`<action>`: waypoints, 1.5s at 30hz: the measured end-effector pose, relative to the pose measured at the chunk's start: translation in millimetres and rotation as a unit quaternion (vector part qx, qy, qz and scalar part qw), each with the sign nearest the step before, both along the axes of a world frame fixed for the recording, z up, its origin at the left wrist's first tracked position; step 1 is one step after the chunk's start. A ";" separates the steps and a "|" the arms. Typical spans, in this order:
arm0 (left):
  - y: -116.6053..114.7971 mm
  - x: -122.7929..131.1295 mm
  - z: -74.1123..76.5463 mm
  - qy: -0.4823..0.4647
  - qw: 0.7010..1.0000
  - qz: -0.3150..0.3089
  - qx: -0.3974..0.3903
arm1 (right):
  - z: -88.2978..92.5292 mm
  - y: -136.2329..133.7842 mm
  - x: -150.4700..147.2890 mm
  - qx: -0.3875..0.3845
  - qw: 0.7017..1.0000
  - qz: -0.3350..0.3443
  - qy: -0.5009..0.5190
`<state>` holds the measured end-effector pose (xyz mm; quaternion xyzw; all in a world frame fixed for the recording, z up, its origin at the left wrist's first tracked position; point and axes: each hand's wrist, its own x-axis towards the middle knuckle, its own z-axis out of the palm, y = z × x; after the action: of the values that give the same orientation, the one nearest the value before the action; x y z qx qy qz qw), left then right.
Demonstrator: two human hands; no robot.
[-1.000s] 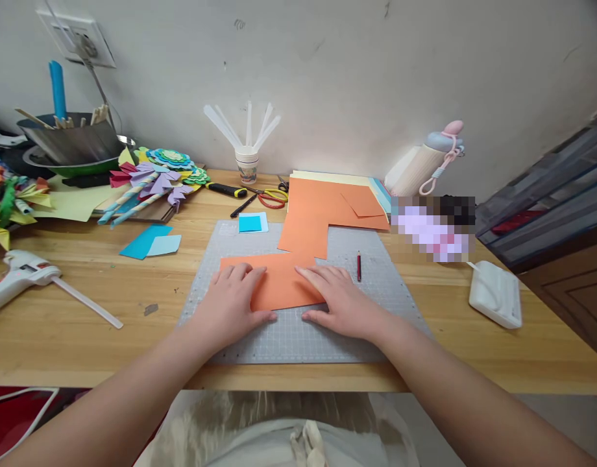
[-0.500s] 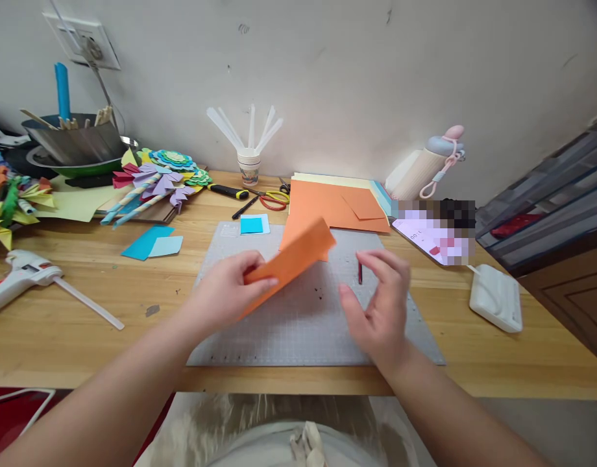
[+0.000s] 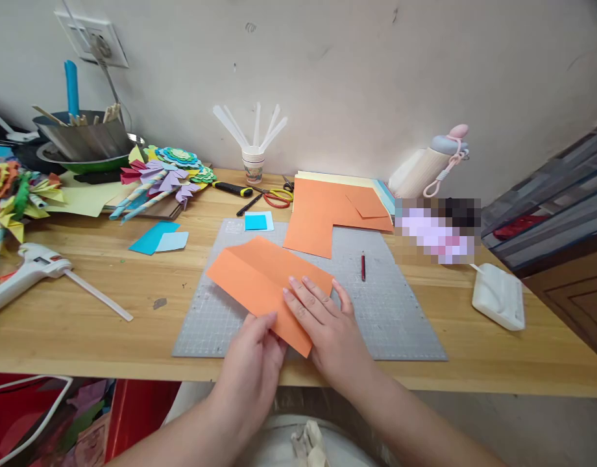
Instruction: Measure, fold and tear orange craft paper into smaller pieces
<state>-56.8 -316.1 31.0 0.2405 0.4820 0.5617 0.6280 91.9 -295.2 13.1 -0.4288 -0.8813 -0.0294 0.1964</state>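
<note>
Pinching the near edge under its thumb, the left hand holds a creased orange sheet above the grey mat; the right hand lies over it, fingers nearly straight. Probably light and easily bent, it suits gentle edge grips.

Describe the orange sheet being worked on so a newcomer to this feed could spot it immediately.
On the wooden table lies a grey cutting mat. Over it, the left hand holds the orange sheet by its near edge, and the right hand lies on its right end. Unlike the orange paper lying behind, this sheet is in hand and has a crease running along it.
</note>
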 end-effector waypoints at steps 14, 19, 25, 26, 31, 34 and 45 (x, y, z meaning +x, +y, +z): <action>6.0 -110.5 -10.3 0.753 0.455 -0.240 0.410 | 1.6 7.6 83.1 -0.127 0.975 0.131 -0.127; 12.4 -102.3 -7.5 0.728 0.456 -0.278 0.429 | 0.2 10.2 92.3 -0.090 0.982 0.101 -0.128; 7.3 -96.5 -12.1 0.723 0.501 -0.236 0.412 | -7.4 -2.0 96.9 -0.112 0.992 0.055 0.001; 8.2 -98.3 -13.7 0.719 0.520 -0.236 0.395 | -7.6 -2.6 96.4 -0.127 0.991 0.044 0.019; 19.4 -102.9 -19.0 0.709 0.627 -0.192 0.260 | -5.0 5.2 84.5 -0.208 0.966 -0.088 0.128; 25.3 -95.9 -17.4 0.719 0.654 -0.166 0.166 | -4.7 13.0 72.7 -0.220 0.950 -0.166 0.145; 16.2 -52.6 -12.4 0.746 0.494 -0.187 0.406 | -14.8 19.5 61.7 -0.152 0.964 -0.206 0.067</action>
<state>-109.4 -299.9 18.6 0.8826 0.4339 0.1764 -0.0416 153.6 -275.7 -1.7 -0.6266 -0.7530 0.0940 0.1776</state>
